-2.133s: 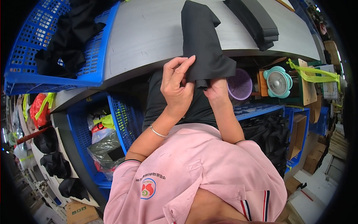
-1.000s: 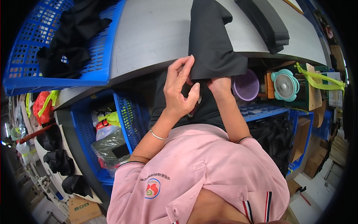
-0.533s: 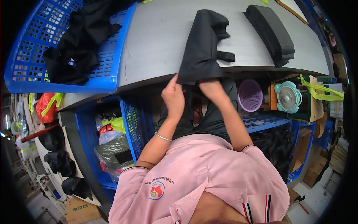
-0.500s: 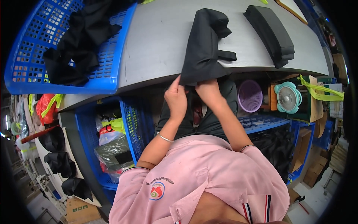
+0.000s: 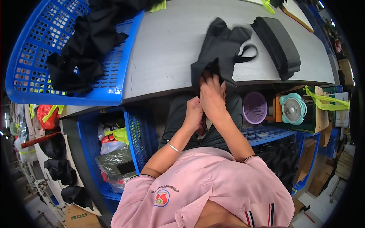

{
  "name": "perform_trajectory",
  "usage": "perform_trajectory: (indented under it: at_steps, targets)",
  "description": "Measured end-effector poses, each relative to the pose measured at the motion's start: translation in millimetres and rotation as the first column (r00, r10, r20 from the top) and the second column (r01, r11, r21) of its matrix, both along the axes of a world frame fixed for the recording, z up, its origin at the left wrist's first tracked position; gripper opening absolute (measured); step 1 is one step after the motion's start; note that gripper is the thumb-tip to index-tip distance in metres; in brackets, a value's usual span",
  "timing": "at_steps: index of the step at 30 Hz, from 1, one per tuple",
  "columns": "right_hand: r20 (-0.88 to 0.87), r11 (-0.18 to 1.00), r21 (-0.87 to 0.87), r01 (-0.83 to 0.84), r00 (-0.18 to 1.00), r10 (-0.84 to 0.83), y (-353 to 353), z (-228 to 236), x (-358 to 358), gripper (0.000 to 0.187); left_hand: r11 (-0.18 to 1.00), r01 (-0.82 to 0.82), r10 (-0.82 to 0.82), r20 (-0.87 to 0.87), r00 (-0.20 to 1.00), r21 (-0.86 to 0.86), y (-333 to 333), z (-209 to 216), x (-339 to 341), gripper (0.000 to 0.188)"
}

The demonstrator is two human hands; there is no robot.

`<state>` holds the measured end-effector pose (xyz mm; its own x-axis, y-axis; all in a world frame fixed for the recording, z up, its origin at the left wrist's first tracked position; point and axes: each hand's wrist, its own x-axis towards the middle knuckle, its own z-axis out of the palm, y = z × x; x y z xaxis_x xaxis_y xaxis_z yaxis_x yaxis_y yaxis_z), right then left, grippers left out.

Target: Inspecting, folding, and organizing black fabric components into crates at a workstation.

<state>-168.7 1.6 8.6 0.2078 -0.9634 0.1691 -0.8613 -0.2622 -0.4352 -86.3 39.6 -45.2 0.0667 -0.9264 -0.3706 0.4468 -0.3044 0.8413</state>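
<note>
A black fabric bag with loop handles (image 5: 224, 51) lies on the grey table (image 5: 167, 49), its near end hanging over the front edge. My right hand (image 5: 213, 97) grips that near end at the table's edge. My left hand (image 5: 194, 112) sits just below and to the left of it, fingers curled against the fabric's lower edge; what it holds is hidden. A thin bracelet circles my left wrist. A folded stack of black bags (image 5: 275, 45) rests to the right on the table.
A blue plastic basket (image 5: 64, 60) with black fabric pieces stands at the table's left. Below the table are blue crates (image 5: 133, 136), a purple basket (image 5: 255, 108), a teal fan-like item (image 5: 292, 108), cardboard boxes and yellow-green straps (image 5: 325, 102).
The bag, earlier held up near my chest, now lies further onto the table with its handles spread. Both hands have dropped to its near end at the table's edge.
</note>
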Motion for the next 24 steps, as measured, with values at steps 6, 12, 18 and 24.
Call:
perform_trajectory:
  at_steps: [6, 12, 18, 24]
  targets:
    - [-0.219, 0.998, -0.036, -0.048, 0.975, 0.039, 2, -9, -7, 0.034, 0.986, -0.122, 0.122, -0.014, 0.992, -0.112, 13, 11, 6, 0.022]
    - [-0.008, 0.987, 0.035, -0.158, 0.987, 0.158, 36, -26, 1, 0.03, 0.908, -0.105, 0.38, 0.689, 0.617, -0.406, 1, 30, 41, 0.033]
    - [-0.12, 0.966, -0.091, -0.24, 0.966, 0.228, 34, -33, -23, 0.025, 0.965, 0.036, 0.115, 0.544, 0.831, -0.258, 56, 47, 57, 0.008]
    - [0.074, 0.909, 0.09, -0.407, 0.913, 0.402, 89, -5, -6, 0.013, 0.982, 0.001, -0.027, -0.139, 0.99, -0.187, 27, 49, 84, 0.047]
